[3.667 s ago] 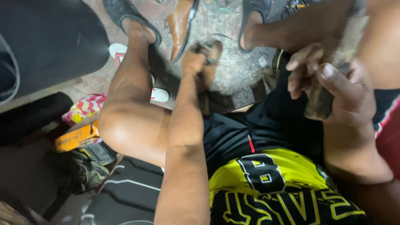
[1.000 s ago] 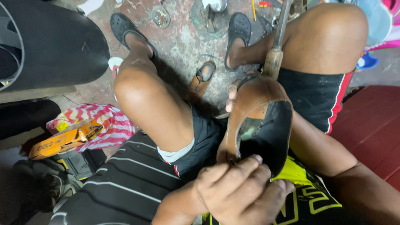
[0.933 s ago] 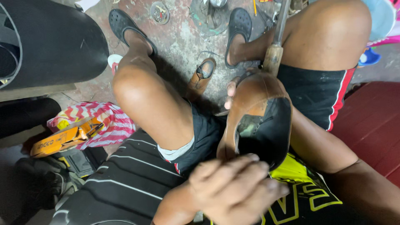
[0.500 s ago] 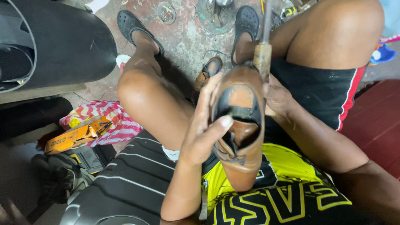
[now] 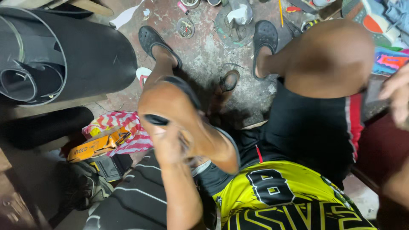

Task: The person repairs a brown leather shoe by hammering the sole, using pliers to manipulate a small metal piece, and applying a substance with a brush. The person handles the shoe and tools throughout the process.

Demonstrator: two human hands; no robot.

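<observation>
My left hand [image 5: 167,147] grips a brown leather shoe [image 5: 187,123] and holds it over my left knee. The shoe's black heel [image 5: 184,88] points away from me and its toe points toward my yellow and black jersey [image 5: 277,196]. My right hand [image 5: 398,96] is blurred at the right edge, beyond my right knee [image 5: 328,59], with its fingers apart and nothing in them. A second brown shoe [image 5: 226,83] lies on the concrete floor between my feet.
Big rolls of black rubber sheet [image 5: 72,55] fill the upper left. An orange hand tool [image 5: 96,147] rests on a striped cloth [image 5: 128,127] beside my left leg. Small tins [image 5: 185,27], a pencil and tools are scattered past my black clogs [image 5: 264,36].
The shoe has moved left from my lap to over my left knee, held only by my left hand. My right hand has let go and swung out to the right.
</observation>
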